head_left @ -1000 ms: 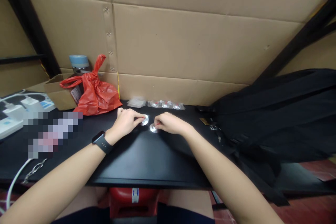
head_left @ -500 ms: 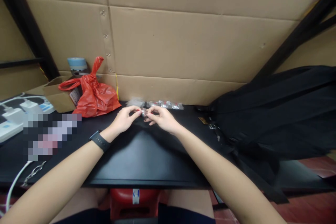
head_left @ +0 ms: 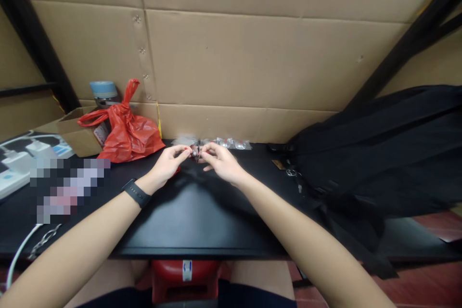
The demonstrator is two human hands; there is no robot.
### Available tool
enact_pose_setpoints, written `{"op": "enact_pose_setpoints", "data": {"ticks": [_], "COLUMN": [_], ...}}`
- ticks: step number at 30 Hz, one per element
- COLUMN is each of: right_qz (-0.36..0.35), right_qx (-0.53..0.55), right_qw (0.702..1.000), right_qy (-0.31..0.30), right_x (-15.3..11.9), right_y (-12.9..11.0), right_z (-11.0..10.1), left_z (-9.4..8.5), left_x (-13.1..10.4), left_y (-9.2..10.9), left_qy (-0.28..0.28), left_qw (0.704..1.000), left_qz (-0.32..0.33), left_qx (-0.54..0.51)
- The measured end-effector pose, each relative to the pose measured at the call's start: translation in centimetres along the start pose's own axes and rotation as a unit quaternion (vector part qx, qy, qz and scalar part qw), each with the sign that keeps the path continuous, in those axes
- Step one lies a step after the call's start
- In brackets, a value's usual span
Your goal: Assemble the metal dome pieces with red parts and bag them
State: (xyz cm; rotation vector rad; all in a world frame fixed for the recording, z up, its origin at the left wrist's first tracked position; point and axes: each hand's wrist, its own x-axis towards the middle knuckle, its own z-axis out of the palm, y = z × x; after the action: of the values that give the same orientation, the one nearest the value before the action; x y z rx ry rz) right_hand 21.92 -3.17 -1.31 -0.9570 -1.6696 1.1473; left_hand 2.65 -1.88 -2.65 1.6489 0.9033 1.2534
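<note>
- With the clock centred on the small silvery pieces (head_left: 195,152) and twelve towards the cardboard wall (head_left: 231,67), we had those pieces just above the black table (head_left: 202,224), between our two hands.
- Our left hand (head_left: 169,165) came in from eight o'clock, thumb and forefinger pinched together on the pieces' near side; our right hand (head_left: 224,163) came from four, its thumb and fingers clamped on their other side.
- The pieces were too blurred for us to tell whether they touched each other.
- Something red (head_left: 177,171) showed under our left hand, at eight.
- Clear packets with silvery contents (head_left: 241,145) lay near the wall between two and three; paler clear packets (head_left: 185,140) lay at about eleven.
- We had a red plastic bag (head_left: 132,138) between nine and ten, touching a cardboard box (head_left: 77,132).
- Farther off, a black bag (head_left: 382,149) lay at three, with keys (head_left: 293,173) beside it.
</note>
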Motion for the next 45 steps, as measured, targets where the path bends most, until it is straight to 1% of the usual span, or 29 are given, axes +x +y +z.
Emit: {"op": "enact_pose_setpoints", "data": {"ticks": [3, 6, 8, 9, 13, 15, 19, 24, 29, 31, 33, 35, 36, 39, 40, 41, 43, 45], "right_qz": [-0.004, -0.049, -0.077, -0.079, -0.041, -0.020, 0.005, 0.015, 0.023, 0.014, -0.008, -0.026, -0.031, -0.048, -0.059, -0.071, -0.094, -0.108], "right_qx": [0.000, -0.065, -0.073, -0.055, 0.059, 0.095, 0.116, 0.154, 0.138, 0.110, 0.072, 0.034, 0.015, -0.055, -0.086, -0.120, -0.189, -0.243], "right_qw": [1.000, 0.996, 0.994, 0.995, 0.997, 0.995, 0.993, 0.988, 0.990, 0.993, 0.997, 0.999, 0.999, 0.997, 0.994, 0.990, 0.977, 0.963], "right_qy": [0.010, 0.026, 0.014, 0.003, -0.016, -0.023, -0.027, -0.027, -0.032, -0.032, -0.032, -0.024, -0.018, 0.008, 0.015, 0.021, 0.028, 0.029], "right_x": [-0.1, -0.1, -0.1, -0.1, -0.3, -0.4, -0.5, -0.6, -0.7, -0.7, -0.7, -0.5, -0.4, 0.0, 0.1, 0.2, 0.3, 0.4], "right_y": [-0.2, -0.2, -0.3, -0.3, -0.4, -0.6, -0.8, -0.7, -1.0, -0.9, -0.7, -0.3, -0.1, 0.6, 0.8, 0.9, 1.0, 1.1], "right_z": [-0.2, -0.5, -0.6, -0.5, 0.2, 0.4, 0.3, 0.2, 0.3, 0.2, 0.2, 0.1, 0.0, -0.6, -0.8, -1.1, -1.6, -2.0], "left_z": [0.1, 0.1, 0.1, 0.2, 0.5, 0.6, 0.6, 0.3, 0.5, 0.5, 0.3, -0.5, -1.1, -3.3, -3.9, -4.4, -4.9, -4.9], "left_x": [0.0, 0.0, 0.0, -0.1, -0.4, -0.6, -0.6, -0.4, -0.6, -0.6, -0.5, -0.2, 0.0, 0.8, 1.1, 1.3, 1.7, 2.0], "left_y": [-0.1, 0.0, 0.3, 0.5, 1.2, 1.2, 1.0, 1.0, 1.1, 1.1, 1.1, 1.0, 0.9, -0.1, -0.7, -1.2, -2.4, -3.3], "left_qy": [0.009, 0.004, -0.008, -0.013, -0.028, -0.029, -0.020, 0.024, 0.042, 0.040, 0.032, 0.013, 0.003, -0.021, -0.043, -0.073, -0.115, -0.134], "left_qw": [0.999, 0.999, 0.998, 0.998, 0.999, 0.998, 0.999, 1.000, 0.997, 0.996, 0.991, 0.977, 0.963, 0.901, 0.881, 0.867, 0.848, 0.833], "left_qz": [-0.002, -0.002, -0.001, -0.001, -0.004, -0.008, -0.006, 0.007, 0.017, 0.027, 0.048, 0.071, 0.080, 0.077, 0.070, 0.061, 0.048, 0.033], "left_qx": [-0.038, -0.054, -0.055, -0.053, -0.047, -0.046, -0.033, 0.016, 0.063, 0.080, 0.119, 0.200, 0.256, 0.428, 0.467, 0.490, 0.515, 0.535]}}
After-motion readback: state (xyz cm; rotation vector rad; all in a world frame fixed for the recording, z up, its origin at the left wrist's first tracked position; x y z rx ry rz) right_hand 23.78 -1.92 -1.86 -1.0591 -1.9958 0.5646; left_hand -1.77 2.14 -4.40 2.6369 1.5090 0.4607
